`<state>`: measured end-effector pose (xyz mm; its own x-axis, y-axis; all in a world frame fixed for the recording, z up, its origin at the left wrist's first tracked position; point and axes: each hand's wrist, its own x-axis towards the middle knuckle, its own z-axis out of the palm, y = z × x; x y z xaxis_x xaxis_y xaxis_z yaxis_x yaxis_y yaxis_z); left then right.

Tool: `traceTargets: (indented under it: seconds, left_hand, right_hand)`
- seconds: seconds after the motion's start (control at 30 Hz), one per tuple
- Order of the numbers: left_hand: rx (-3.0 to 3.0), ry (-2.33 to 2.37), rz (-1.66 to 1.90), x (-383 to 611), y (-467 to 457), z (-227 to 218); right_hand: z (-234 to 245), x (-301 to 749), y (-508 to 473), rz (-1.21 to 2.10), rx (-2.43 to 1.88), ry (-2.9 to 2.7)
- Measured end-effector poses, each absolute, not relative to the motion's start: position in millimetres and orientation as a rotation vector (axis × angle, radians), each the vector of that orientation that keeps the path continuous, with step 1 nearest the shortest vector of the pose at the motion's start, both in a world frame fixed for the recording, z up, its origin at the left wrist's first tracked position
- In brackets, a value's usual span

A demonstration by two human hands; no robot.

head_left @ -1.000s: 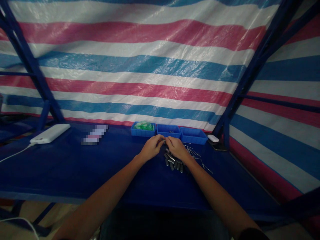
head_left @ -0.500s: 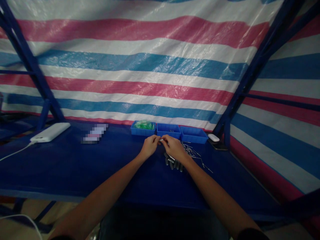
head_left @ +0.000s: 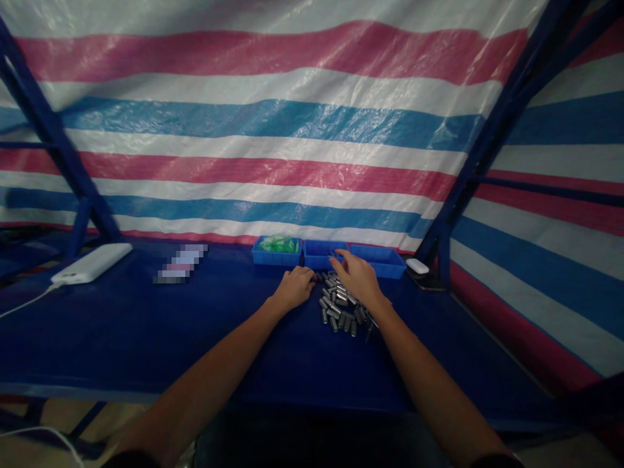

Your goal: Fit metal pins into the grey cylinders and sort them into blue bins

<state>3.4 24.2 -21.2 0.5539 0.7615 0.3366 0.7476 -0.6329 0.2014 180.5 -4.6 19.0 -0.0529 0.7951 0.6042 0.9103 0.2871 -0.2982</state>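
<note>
My left hand (head_left: 295, 288) is low over the table at the left edge of a pile of short metal cylinders (head_left: 341, 299). Its fingers curl together beside a small dark cylinder (head_left: 319, 277); whether they grip anything is hidden. Reaching over the pile, my right hand (head_left: 359, 278) has its fingertips at the front rim of the middle blue bin (head_left: 316, 260). Its thumb and forefinger are apart, and I see nothing held between them. Small dark pieces lie inside that bin. Thin metal rods (head_left: 371, 328) are mostly hidden under my right hand and forearm.
Left of the middle bin stands a blue bin (head_left: 275, 259) with green, plastic-looking contents; another blue bin (head_left: 383, 263) stands right. A white case (head_left: 417, 266) lies on a dark flat object at the right. A corded white power bank (head_left: 92, 264) and a blurred card (head_left: 184, 263) lie left.
My hands, formerly together around a small light piece, have parted. The right moved up and right to the middle bin, uncovering more cylinders; the left stayed near the pile, slightly lower.
</note>
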Motion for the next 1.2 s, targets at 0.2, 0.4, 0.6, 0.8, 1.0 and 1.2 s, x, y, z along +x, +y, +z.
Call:
traceTargets:
  seconds: [0.2, 0.4, 0.6, 0.8, 1.0, 1.2]
  left_hand:
    - [2.757, 1.142, 0.597, 1.1, 32.5, -22.5]
    - [2.719, 1.291, 0.572, -8.4, 34.9, -23.4]
    - [2.497, 1.111, 0.857, -3.1, 27.6, -22.4]
    - [2.147, 0.971, 1.030, 1.1, 21.1, -15.4]
    - [1.861, 0.893, 1.104, 2.2, 21.7, -16.5]
    - [1.757, 0.912, 1.149, 0.9, 23.1, -16.1]
  right_hand:
    - [17.5, 171.2, -13.2, -0.062, -1.447, -1.921]
    - [3.6, 173.3, -3.9, 0.010, -1.379, -1.869]
    - [-5.0, 168.4, -4.5, 0.107, -1.258, -2.068]
    - [-0.5, 160.8, -9.0, 0.071, -1.145, -2.127]
    - [-0.5, 158.7, -9.0, 0.050, -1.125, -2.094]
    - [-1.7, 154.9, -9.5, 0.073, -1.113, -2.030]
